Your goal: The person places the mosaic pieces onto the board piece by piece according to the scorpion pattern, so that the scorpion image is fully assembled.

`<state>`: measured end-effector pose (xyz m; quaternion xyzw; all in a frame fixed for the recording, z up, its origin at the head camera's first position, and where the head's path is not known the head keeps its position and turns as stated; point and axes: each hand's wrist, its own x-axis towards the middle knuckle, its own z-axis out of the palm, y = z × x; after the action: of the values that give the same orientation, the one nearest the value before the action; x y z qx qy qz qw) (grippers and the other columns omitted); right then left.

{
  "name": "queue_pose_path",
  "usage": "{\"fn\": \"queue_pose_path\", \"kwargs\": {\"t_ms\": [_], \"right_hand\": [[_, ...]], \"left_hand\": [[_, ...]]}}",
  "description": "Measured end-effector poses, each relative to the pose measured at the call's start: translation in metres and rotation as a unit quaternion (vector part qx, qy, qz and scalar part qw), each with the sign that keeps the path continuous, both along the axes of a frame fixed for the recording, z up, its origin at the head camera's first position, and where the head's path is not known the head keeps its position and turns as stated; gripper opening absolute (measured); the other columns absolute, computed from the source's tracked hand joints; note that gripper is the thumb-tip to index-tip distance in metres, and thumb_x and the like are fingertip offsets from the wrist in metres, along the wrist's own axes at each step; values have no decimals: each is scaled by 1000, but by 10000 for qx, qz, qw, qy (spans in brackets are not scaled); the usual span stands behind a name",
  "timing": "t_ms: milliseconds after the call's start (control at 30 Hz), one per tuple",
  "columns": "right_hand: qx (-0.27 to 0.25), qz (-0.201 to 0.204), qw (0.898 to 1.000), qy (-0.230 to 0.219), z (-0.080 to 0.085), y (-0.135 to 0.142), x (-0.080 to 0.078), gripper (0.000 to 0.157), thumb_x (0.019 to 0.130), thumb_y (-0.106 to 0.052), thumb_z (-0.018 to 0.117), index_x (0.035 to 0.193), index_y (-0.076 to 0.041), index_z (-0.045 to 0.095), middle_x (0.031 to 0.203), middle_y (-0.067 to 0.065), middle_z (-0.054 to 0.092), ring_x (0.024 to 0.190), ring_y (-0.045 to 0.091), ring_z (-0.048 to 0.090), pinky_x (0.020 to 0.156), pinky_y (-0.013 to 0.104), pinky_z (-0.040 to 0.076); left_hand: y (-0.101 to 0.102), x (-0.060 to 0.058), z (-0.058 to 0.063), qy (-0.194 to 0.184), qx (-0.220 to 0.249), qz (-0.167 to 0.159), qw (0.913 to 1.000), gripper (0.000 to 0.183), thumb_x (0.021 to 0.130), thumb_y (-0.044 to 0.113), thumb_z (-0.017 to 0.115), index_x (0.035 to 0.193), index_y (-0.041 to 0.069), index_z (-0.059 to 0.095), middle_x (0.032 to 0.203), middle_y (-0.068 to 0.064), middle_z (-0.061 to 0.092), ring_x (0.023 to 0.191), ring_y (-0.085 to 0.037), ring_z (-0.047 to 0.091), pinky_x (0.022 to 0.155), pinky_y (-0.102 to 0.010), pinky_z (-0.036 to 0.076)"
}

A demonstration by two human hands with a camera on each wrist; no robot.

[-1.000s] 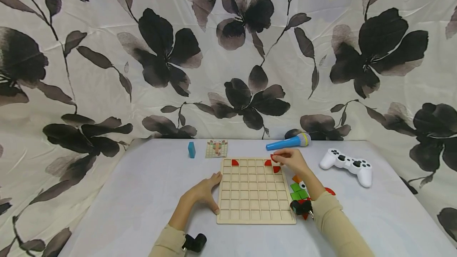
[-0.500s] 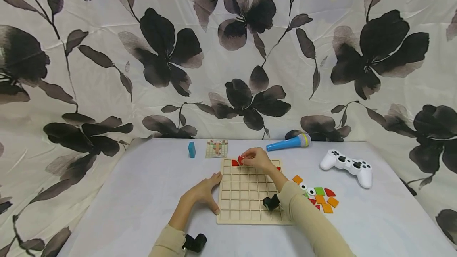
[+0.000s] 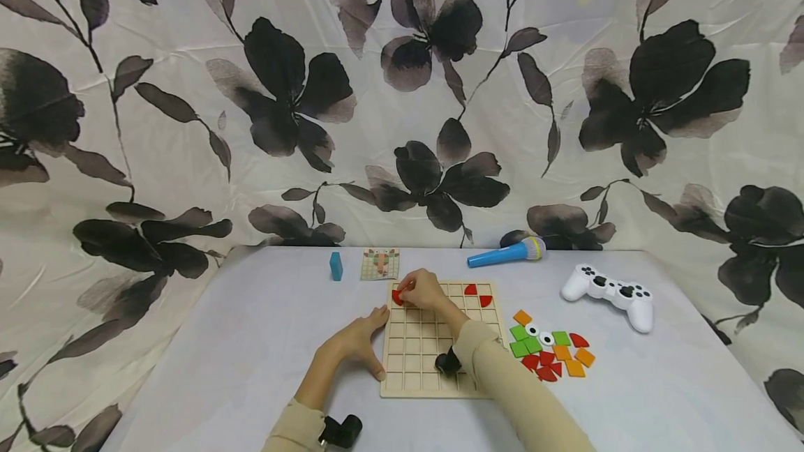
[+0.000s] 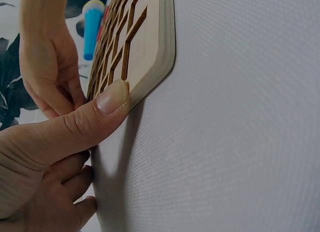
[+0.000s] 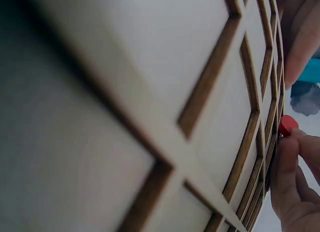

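Observation:
My right hand [image 3: 423,289] pinches a red quarter-round piece [image 3: 398,296] at the far left corner of the pale wooden grid board [image 3: 411,361]. The right wrist view shows the red piece [image 5: 288,125] between thumb and finger, right at the board's surface. Spread along the board's left edge is my left hand [image 3: 361,340]; its thumb [image 4: 75,124] presses the near corner in the left wrist view. Two more red quarter-round pieces, one upper [image 3: 470,289] and one lower [image 3: 486,300], sit in cells at the far right. My right hand hides part of the far rows.
Right of the board lie loose red, green [image 3: 526,345], orange [image 3: 574,368] and eye-printed white pieces [image 3: 546,338]. Farther right is a white game controller [image 3: 608,293]. Behind stand a blue toy microphone [image 3: 507,254], a pattern card [image 3: 380,264] and a blue block [image 3: 336,266].
My right hand has carried the red piece from the board's far right corner across to its far left corner. The left hand has stayed at the left edge.

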<state>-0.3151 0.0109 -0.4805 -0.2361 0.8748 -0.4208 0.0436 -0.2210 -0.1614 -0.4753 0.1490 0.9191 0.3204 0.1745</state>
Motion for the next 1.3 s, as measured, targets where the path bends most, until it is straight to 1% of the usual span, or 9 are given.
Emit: {"fn": "queue_pose_path", "kwargs": {"t_ms": [100, 200, 400, 600, 867, 1033, 1133, 1300], "right_hand": [[236, 49, 9997, 49, 0, -3, 1, 4, 79, -2, 71, 80, 1, 72, 74, 8, 68, 62, 9, 55, 56, 20, 46], [503, 115, 9986, 93, 2, -5, 2, 6, 78, -4, 73, 79, 1, 71, 73, 7, 68, 63, 10, 56, 59, 21, 47], [975, 149, 9949, 222, 6, -7, 3, 11, 76, -9, 76, 75, 0, 71, 70, 5, 66, 60, 9, 52, 56, 20, 46], [1266, 113, 9914, 319, 10, -7, 3, 11, 75, -12, 77, 72, -2, 72, 68, 3, 66, 60, 10, 51, 55, 21, 45], [1346, 40, 9897, 477, 9, -6, 0, 11, 76, -11, 75, 69, -3, 72, 66, 3, 67, 60, 11, 52, 56, 23, 46], [1288, -11, 9904, 500, 8, -5, 0, 11, 75, -11, 76, 69, -2, 72, 66, 4, 67, 61, 11, 53, 56, 23, 48], [1273, -11, 9907, 473, 9, -6, 1, 12, 75, -11, 76, 68, -3, 72, 65, 3, 67, 58, 10, 52, 55, 22, 46], [1410, 31, 9892, 389, 11, -7, 2, 14, 76, -13, 76, 67, -4, 71, 64, 3, 66, 56, 10, 50, 52, 20, 43]], "left_hand": [[-1, 1, 0, 19, 40, 0, 10000, 116, 50, 14, 93, 144, -7, 28, 150, -27, 22, 139, -40, 21, 112, -53, 22], [-1, 1, 1, 69, 70, -26, 9999, 115, 50, 12, 93, 143, -8, 29, 150, -28, 22, 139, -41, 21, 112, -53, 22], [-1, 1, 0, 52, 81, -23, 10000, 117, 49, 14, 93, 144, -7, 28, 150, -28, 22, 139, -40, 21, 112, -52, 23], [0, 1, -1, 46, 96, -14, 9999, 117, 49, 13, 93, 144, -8, 28, 150, -29, 21, 139, -41, 21, 112, -52, 22], [1, 1, -1, 37, 80, -27, 10000, 116, 49, 14, 93, 144, -8, 28, 150, -28, 22, 139, -40, 21, 113, -52, 22], [1, 1, -2, 41, 69, -18, 10000, 116, 49, 13, 93, 143, -8, 29, 150, -28, 22, 139, -41, 21, 112, -52, 22], [1, 1, -1, 46, 47, 2, 10000, 116, 49, 13, 93, 143, -7, 29, 150, -28, 22, 139, -40, 21, 112, -52, 22], [1, 1, 0, 46, 23, 25, 10000, 116, 49, 13, 93, 143, -7, 30, 150, -27, 23, 139, -40, 21, 112, -52, 22]]}}
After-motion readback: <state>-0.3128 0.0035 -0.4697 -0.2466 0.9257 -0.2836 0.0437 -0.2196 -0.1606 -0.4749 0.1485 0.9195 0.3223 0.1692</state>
